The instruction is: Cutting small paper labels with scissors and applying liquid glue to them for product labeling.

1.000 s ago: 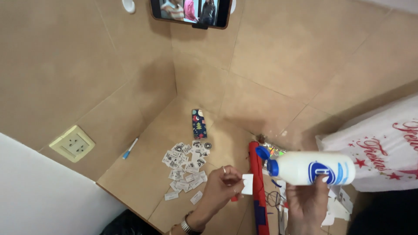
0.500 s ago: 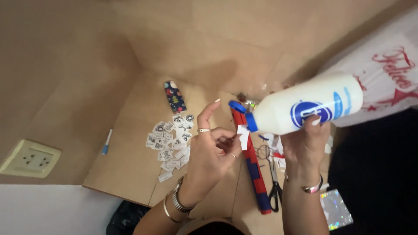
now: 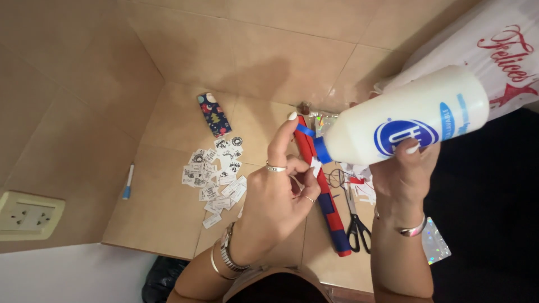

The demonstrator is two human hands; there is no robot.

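— Glue bottle (image 3: 404, 120)?
— White, blue cap, tipped on its side up in the air, nozzle (image 3: 306, 131) pointing left toward the other hand. Gripped around the belly by the right hand (image 3: 405, 174), fingers wrapped under, thumb on the blue round label.
— And the left hand (image 3: 278, 196)?
— Raised just beside the nozzle, thumb and a bent finger pinched on a small white paper slip (image 3: 316, 166); index finger stretched up, its tip close against the blue nozzle. Rings on two fingers, watch and bangle on the wrist.
— Below the hands?
— Tan tiled floor (image 3: 168, 213). Directly underneath, a long red and blue roll (image 3: 328, 207) lying lengthwise, black-handled scissors (image 3: 355, 224) just to its right. Left of the roll, a loose heap of small printed paper cutouts (image 3: 216, 174). Above the heap, a dark patterned strip (image 3: 214, 115) with little tree shapes.
— Farther out?
— Blue-capped pen (image 3: 128, 180) well left of the heap, wall socket (image 3: 29, 213) at the far left, white bag with red lettering (image 3: 499, 50) top right, shiny holographic piece (image 3: 435, 244) near the right wrist.
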